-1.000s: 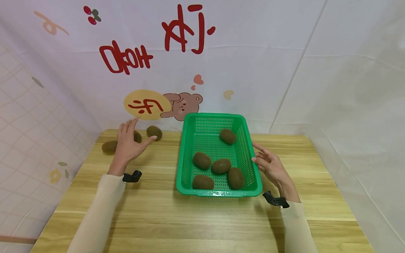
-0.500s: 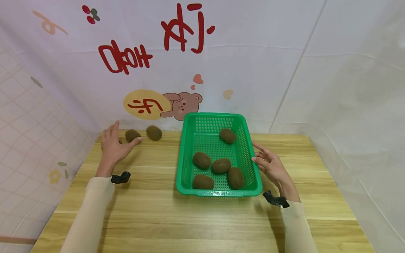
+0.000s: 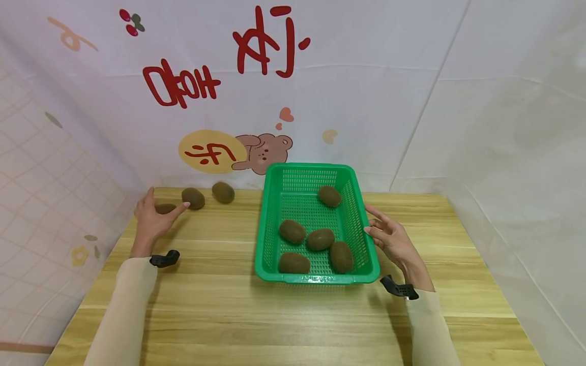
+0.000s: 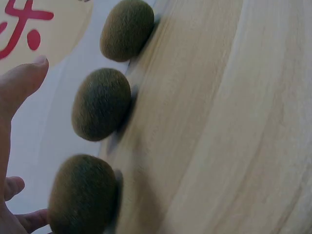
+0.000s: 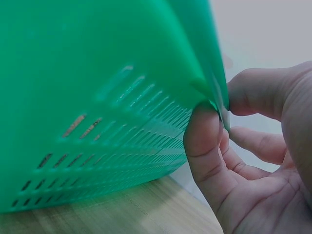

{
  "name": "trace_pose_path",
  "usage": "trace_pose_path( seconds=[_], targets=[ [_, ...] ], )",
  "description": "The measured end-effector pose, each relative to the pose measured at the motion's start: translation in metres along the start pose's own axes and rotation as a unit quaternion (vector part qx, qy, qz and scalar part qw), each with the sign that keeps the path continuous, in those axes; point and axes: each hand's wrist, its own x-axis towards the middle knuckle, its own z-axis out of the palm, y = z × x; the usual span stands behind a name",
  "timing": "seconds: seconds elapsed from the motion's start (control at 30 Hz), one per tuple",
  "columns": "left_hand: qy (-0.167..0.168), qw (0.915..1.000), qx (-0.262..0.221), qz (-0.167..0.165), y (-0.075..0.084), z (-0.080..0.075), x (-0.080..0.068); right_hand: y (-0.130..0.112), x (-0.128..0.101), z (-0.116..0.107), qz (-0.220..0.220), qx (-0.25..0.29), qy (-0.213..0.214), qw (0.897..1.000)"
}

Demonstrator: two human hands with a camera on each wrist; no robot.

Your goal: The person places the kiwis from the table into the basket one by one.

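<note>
From my end, in the head view, the wooden table [image 3: 229,325] spans the lower half of the frame, its side edges slanting outward to the bottom corners and its back edge meeting a white printed sheet [image 3: 366,117]. I have the left hand [image 3: 151,223] at the left of the frame, its outer side over the table's left edge, thumb and fingers spread around the leftmost kiwi [image 3: 165,209]. The left wrist view shows the thumb apart from that fruit; I can't tell whether the fingers behind it touch.

The middle kiwi [image 3: 193,199] sits just right of the thumb tip, and the far kiwi [image 3: 223,192] lies beyond it by the back edge. Wood runs between them and the green basket [image 3: 316,279], with a broad stretch along the bottom of the frame and a narrower one right of the right hand [image 3: 396,244]. That hand pinches the basket's right rim between thumb and fingers.

The basket stands right of centre with five kiwis inside: one upper kiwi [image 3: 329,196] toward the back right, and four lower kiwis [image 3: 320,240] grouped toward the front.
</note>
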Motion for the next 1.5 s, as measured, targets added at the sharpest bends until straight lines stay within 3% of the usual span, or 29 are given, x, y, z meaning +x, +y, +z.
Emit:
trace_pose_path(
  seconds=[0.13,0.33,0.63,1.17,1.5],
  targets=[
    [-0.001,0.9997,-0.016,-0.018,-0.008,0.003,0.002,-0.001,0.0,-0.001,0.003,-0.005,0.004,1.0],
    [0.012,0.999,-0.041,-0.011,-0.02,0.005,0.0,-0.002,-0.001,0.0,0.005,-0.005,0.008,1.0],
    [0.058,0.9964,-0.057,-0.026,-0.029,0.009,-0.003,0.001,-0.002,0.0,0.004,-0.004,0.005,1.0],
    [0.087,0.9913,-0.084,-0.052,-0.021,0.005,-0.014,0.006,0.001,0.003,0.0,0.001,-0.01,1.0],
    [0.079,0.9895,-0.104,-0.061,-0.005,0.008,-0.014,0.005,0.002,-0.001,-0.003,-0.006,-0.001,1.0]
  ],
)
